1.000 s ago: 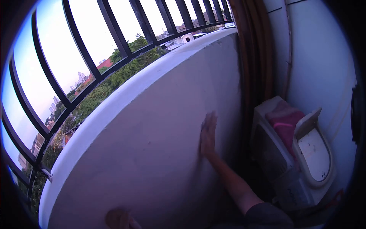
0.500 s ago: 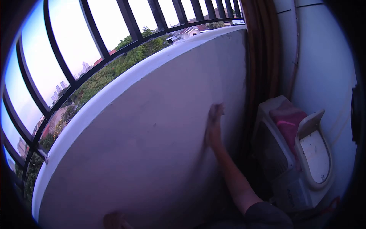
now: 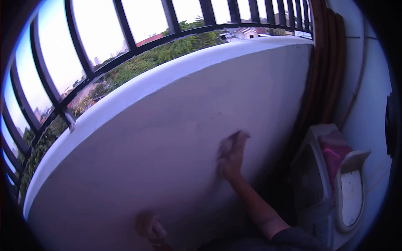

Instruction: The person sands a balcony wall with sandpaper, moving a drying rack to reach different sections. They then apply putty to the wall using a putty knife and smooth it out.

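Observation:
My right hand (image 3: 231, 155) is up against the plain grey wall (image 3: 167, 138), right of its middle, with the forearm reaching in from the lower right. Motion smears its fingers, and a dark patch shows beside the fingertips. Low in the view, my left hand (image 3: 150, 226) is close to the same wall, its fingers curled in and the thumb laid along them. Shadow and blur cover that grip, so I cannot tell what it holds.
A white ledge (image 3: 167, 75) tops the curved wall, with a black metal railing (image 3: 134, 50) above it. Brown vertical poles (image 3: 328, 62) stand in the right corner. Beside them is a pale plastic bin-like container (image 3: 322, 167) with a pink cloth (image 3: 335, 157) on it.
The view has turned left, so the wall and container sit farther right. My right hand has moved down and left along the wall. More of my left hand shows at the bottom.

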### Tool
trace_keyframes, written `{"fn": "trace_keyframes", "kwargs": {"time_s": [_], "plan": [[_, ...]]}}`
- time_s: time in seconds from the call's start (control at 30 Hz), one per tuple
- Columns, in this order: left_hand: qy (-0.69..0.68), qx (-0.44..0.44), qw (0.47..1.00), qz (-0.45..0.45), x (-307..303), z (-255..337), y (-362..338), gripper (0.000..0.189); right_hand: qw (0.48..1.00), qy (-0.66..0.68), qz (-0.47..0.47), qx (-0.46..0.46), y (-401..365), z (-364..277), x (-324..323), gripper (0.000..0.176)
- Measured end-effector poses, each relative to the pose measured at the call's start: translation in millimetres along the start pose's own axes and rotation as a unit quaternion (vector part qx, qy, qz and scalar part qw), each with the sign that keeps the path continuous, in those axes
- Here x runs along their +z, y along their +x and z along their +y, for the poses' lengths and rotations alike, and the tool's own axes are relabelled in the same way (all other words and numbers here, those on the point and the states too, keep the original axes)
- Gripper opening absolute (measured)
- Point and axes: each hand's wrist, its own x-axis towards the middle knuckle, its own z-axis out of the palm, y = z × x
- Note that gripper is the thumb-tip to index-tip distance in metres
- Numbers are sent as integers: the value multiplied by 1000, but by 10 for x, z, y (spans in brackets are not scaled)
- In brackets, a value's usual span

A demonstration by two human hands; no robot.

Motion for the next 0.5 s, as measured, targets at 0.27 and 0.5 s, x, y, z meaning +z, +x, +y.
{"fn": "trace_keyframes", "kwargs": {"time_s": [0.27, 0.5], "plan": [[12, -268, 956, 118, -498, -85, -157, 34, 995, -10, 91, 33, 1404, -1370, -102, 53], [-43, -284, 942, 171, -452, 25, 104, 33, 931, -60, -14, -360, 31, -596, 210, 45]]}}
